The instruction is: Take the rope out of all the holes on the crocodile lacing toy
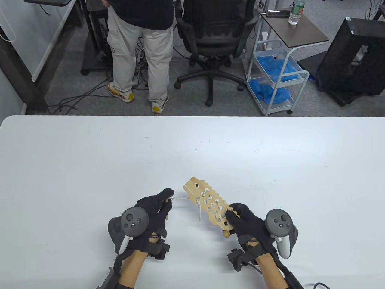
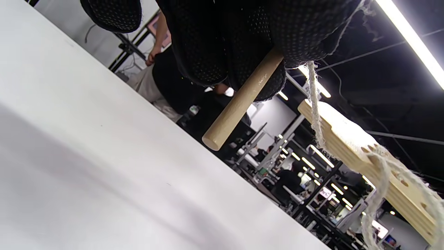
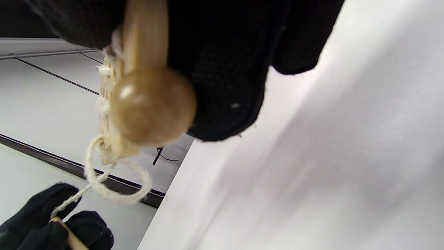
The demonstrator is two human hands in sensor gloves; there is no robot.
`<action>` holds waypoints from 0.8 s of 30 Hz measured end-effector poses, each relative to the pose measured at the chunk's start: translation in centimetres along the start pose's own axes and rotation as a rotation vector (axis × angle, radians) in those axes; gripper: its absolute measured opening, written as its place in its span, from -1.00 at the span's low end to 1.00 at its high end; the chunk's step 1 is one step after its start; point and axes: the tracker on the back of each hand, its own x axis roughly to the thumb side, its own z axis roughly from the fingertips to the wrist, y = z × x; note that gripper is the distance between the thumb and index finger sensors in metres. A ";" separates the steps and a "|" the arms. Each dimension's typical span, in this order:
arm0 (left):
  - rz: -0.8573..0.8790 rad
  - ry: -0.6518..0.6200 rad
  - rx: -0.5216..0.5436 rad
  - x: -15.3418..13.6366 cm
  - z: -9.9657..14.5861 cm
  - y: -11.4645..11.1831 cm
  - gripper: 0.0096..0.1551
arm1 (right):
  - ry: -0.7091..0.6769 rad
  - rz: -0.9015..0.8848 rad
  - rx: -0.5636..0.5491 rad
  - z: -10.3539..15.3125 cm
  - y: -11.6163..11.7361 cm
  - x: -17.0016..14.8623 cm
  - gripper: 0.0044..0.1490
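Above the tabletop (image 1: 90, 156), the right hand (image 1: 249, 222) grips the wooden crocodile (image 1: 207, 204) by its tail end, steadying it, while the left hand (image 1: 153, 210) pinches the dowel (image 2: 239, 104), drawing the rope (image 1: 180, 199) taut sideways.

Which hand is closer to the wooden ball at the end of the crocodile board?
Right. The right hand grips the crocodile board at the end where the wooden ball sits, right beside its fingers. The left hand holds the wooden stick off the board's opposite end.

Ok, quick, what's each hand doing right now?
Left hand: pinching the wooden needle on the rope's end.
Right hand: gripping the crocodile board.
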 end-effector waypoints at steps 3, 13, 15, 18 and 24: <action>-0.020 0.020 0.012 -0.2 -0.1 0.1 -0.48 | 0.016 0.015 -0.022 -0.2 -0.4 -0.3 -0.42; -0.014 0.070 0.048 -1.2 -0.3 0.9 -0.49 | 0.090 0.028 -0.096 -0.6 -1.5 -1.4 -0.42; -0.020 0.075 0.049 -1.3 -0.4 1.0 -0.49 | 0.103 0.024 -0.109 -0.7 -1.7 -1.5 -0.42; -0.027 0.081 0.050 -1.4 -0.4 1.0 -0.49 | 0.121 0.019 -0.126 -0.7 -2.0 -1.8 -0.42; -0.082 0.073 0.071 -1.3 -0.5 1.3 -0.50 | 0.130 0.000 -0.145 -0.7 -2.4 -1.8 -0.42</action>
